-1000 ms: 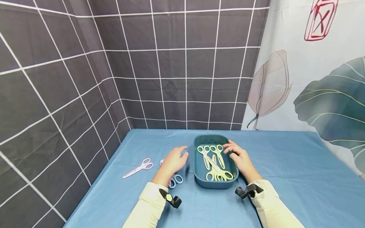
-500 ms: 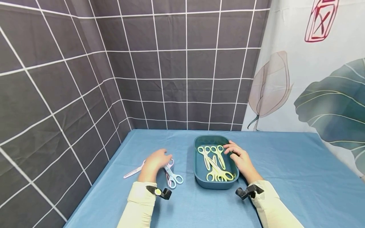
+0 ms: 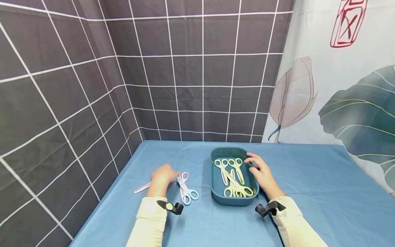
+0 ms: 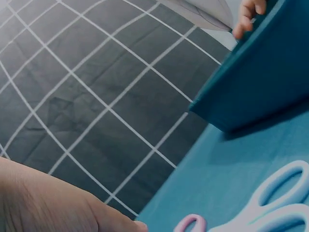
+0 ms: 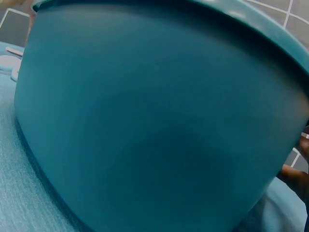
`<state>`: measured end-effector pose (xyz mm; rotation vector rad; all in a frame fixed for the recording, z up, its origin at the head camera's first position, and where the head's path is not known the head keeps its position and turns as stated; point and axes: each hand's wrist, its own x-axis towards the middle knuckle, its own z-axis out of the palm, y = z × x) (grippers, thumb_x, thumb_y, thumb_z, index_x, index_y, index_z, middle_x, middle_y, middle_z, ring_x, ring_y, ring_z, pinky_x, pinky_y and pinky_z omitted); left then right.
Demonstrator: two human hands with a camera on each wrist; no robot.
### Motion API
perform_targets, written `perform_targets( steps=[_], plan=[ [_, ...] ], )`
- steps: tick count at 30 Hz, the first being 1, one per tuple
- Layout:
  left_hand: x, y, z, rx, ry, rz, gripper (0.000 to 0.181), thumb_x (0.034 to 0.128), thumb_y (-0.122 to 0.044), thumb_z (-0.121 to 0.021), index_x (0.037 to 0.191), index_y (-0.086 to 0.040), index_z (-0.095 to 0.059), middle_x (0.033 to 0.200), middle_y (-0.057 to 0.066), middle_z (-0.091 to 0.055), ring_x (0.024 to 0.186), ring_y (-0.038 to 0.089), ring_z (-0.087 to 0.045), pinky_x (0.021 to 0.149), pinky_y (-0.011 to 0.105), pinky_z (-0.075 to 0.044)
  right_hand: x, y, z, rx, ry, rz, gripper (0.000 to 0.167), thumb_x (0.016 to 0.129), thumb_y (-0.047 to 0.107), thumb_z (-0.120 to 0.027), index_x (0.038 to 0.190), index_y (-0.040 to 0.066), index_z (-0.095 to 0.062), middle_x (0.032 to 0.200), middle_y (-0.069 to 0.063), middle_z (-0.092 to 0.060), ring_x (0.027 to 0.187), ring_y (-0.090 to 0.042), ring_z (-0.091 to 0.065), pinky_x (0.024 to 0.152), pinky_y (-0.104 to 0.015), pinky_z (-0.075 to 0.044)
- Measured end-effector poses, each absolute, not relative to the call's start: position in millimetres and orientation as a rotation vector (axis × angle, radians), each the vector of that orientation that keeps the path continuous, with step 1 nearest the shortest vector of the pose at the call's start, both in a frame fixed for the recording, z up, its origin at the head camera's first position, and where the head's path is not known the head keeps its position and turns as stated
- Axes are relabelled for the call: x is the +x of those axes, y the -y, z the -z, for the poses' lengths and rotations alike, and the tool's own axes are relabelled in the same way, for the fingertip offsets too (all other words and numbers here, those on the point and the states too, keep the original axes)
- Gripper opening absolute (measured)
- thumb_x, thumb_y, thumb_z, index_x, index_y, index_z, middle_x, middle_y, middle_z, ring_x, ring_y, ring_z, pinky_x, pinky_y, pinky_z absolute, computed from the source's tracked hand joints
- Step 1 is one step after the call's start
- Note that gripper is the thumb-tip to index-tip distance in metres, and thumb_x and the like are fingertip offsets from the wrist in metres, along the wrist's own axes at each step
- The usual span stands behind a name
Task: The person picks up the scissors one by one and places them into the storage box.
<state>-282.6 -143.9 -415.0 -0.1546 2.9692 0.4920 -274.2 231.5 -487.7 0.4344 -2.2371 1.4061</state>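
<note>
My left hand (image 3: pixel 162 175) is over the pink scissors (image 3: pixel 142 187) at the left, hiding their handles; its fingertips are hidden. Just right of it lie blue scissors (image 3: pixel 187 189) crossed over another pair (image 3: pixel 184 176) with a pinkish handle. The blue handles (image 4: pixel 285 183) also show in the left wrist view. My right hand (image 3: pixel 262 176) rests at the right rim of a teal container (image 3: pixel 233 201), fingers spread and loosely bent over the edge. Several yellow-green scissors (image 3: pixel 237 187) lie inside. The container's outer wall (image 5: pixel 159 116) fills most of the right wrist view.
A blue cloth (image 3: pixel 324 185) covers the table. Dark tiled-pattern fabric (image 3: pixel 185 68) hangs behind and at the left, and a white sheet with leaf prints (image 3: pixel 296 99) hangs at the back right.
My left hand has moved left from beside the container, past the blue scissors, and over the pink pair. My right hand has stayed at the rim, its fingers slightly raised.
</note>
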Motion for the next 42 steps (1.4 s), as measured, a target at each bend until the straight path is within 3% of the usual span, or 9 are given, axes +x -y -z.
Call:
perform_targets(
  steps=[3,6,14,31,34,39,42],
  plan=[
    [-282.5,141.5,419.5,-0.187,-2.962,-0.471,0.047,0.09,-0.038,-0.07,0.118,0.0,-0.071,0.11,0.019,-0.07,0.089,0.031,-0.063,0.085,0.052,-0.053,-273.3,-232.4,488.2,0.4,2.275,-1.391,0.035,0.09,-0.013,-0.053,0.123,-0.006,-0.063,0.149,-0.026,-0.046,0.136,-0.047,-0.043,0.101,-0.046,-0.048],
    [-282.9,139.7,421.5,-0.192,-2.959,-0.462,0.045,0.0902,-0.037,-0.07,0.115,0.0,-0.071,0.109,0.018,-0.07,0.089,0.031,-0.062,0.086,0.052,-0.053,-276.4,-236.2,491.4,0.373,2.316,-1.379,0.04,0.093,-0.009,-0.052,0.133,-0.006,-0.058,0.151,-0.027,-0.043,0.138,-0.049,-0.04,0.105,-0.065,-0.038],
    [-288.0,134.4,429.8,-0.214,-2.971,-0.485,0.045,0.0862,-0.034,-0.075,0.114,0.001,-0.071,0.113,0.02,-0.069,0.099,0.035,-0.065,0.086,0.053,-0.053,-277.4,-243.5,497.1,0.248,2.484,-1.371,0.047,0.103,0.014,-0.05,0.15,0.009,-0.048,0.152,-0.024,-0.044,0.141,-0.044,-0.04,0.111,-0.06,-0.033],
    [-294.2,141.5,434.3,-0.177,-2.991,-0.605,0.043,0.0872,-0.027,-0.078,0.115,0.005,-0.069,0.112,0.023,-0.069,0.095,0.036,-0.066,0.086,0.054,-0.054,-281.1,-242.2,496.8,0.221,2.493,-1.432,0.045,0.105,0.017,-0.049,0.15,0.011,-0.047,0.149,-0.027,-0.045,0.138,-0.044,-0.041,0.11,-0.06,-0.034],
    [-295.4,143.6,432.6,-0.173,-3.015,-0.646,0.039,0.0874,-0.024,-0.078,0.111,0.006,-0.07,0.106,0.022,-0.07,0.091,0.034,-0.066,0.086,0.052,-0.054,-282.4,-242.5,497.2,0.215,2.491,-1.433,0.045,0.105,0.018,-0.049,0.149,0.011,-0.047,0.15,-0.027,-0.045,0.139,-0.044,-0.041,0.111,-0.06,-0.033],
    [-297.5,146.8,428.9,-0.231,-2.91,-0.984,0.02,0.0905,-0.016,-0.074,0.096,0.002,-0.07,0.076,0.014,-0.069,0.065,0.023,-0.065,0.066,0.036,-0.057,-282.7,-242.9,498.1,0.212,2.498,-1.437,0.045,0.105,0.018,-0.05,0.149,0.012,-0.047,0.15,-0.026,-0.045,0.139,-0.043,-0.041,0.111,-0.06,-0.033],
    [-297.5,145.7,427.4,-0.246,-2.78,-1.285,0.015,0.0916,-0.011,-0.072,0.097,0.003,-0.067,0.071,0.01,-0.066,0.06,0.018,-0.065,0.058,0.029,-0.057,-282.0,-243.1,499.2,0.21,2.5,-1.444,0.045,0.105,0.019,-0.05,0.149,0.013,-0.047,0.149,-0.026,-0.046,0.138,-0.043,-0.042,0.11,-0.059,-0.034]
  ],
)
